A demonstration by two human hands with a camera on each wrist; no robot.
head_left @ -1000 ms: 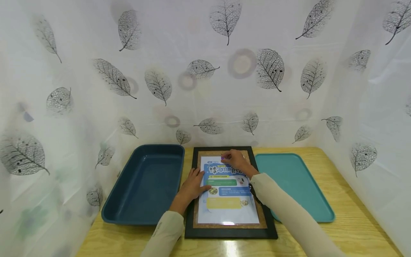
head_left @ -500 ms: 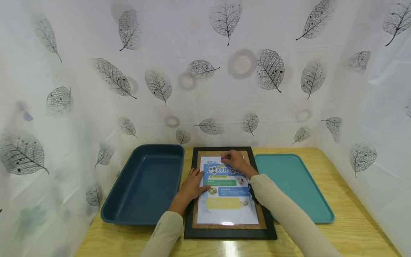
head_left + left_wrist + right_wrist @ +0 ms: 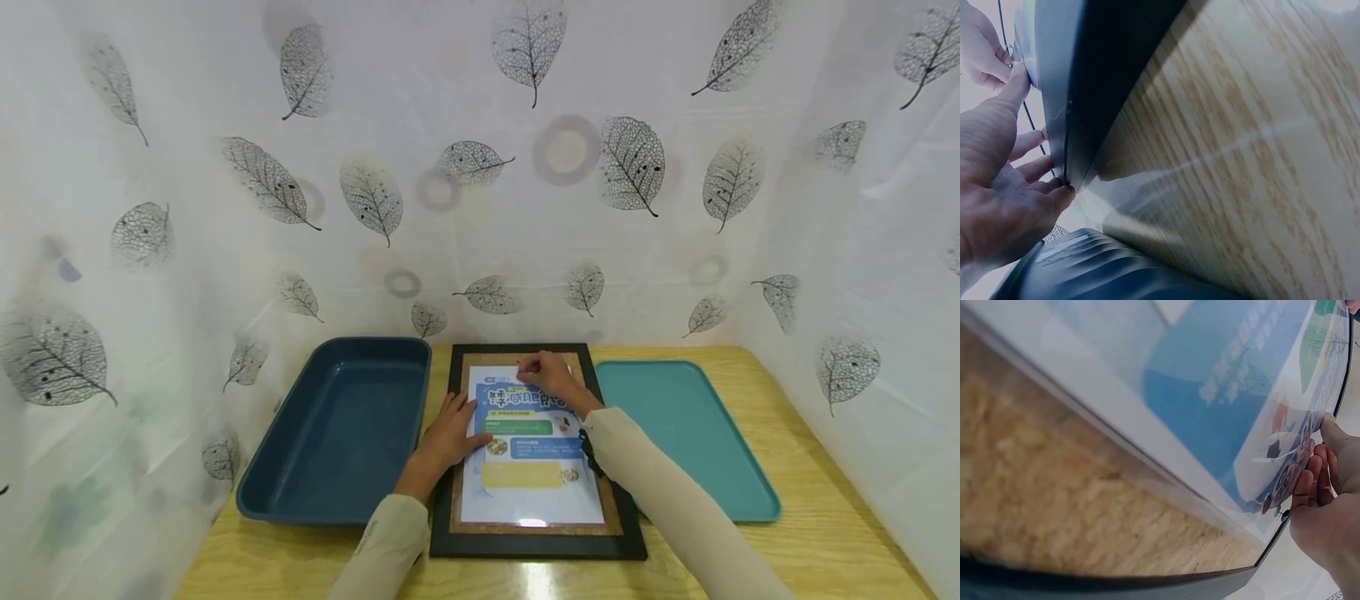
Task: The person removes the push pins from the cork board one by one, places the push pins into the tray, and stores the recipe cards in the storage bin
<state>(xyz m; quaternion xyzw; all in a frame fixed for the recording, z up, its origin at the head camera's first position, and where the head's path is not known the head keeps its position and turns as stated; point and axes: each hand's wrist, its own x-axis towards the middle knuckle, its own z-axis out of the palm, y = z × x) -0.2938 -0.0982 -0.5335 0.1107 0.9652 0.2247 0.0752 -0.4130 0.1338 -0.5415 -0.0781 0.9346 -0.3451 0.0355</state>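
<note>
A glossy printed poster (image 3: 532,503) lies on a cork board (image 3: 1085,487) with a black frame (image 3: 540,547). My left hand (image 3: 447,432) rests along the board's left side, fingers spread, its thumb reaching onto the poster. In the left wrist view, fingertips of that left hand (image 3: 997,175) touch the frame's outer edge. My right hand (image 3: 551,373) is at the poster's top, thumb and fingers bent together at the tips. A small purple piece was between them in the earlier head views; now the fingers mostly hide it. The right wrist view shows this right hand (image 3: 1332,512) beside the poster's top edge.
A deep dark blue tray (image 3: 345,433) stands left of the board. A flat turquoise tray (image 3: 690,433) lies to the right, close to the frame and partly behind the right sleeve (image 3: 667,492). Leaf-patterned curtains (image 3: 480,233) enclose the wooden table (image 3: 825,500).
Both hands stay almost in place. The small purple piece at the right fingertips, visible in the earlier frames, is now mostly hidden from the head view.
</note>
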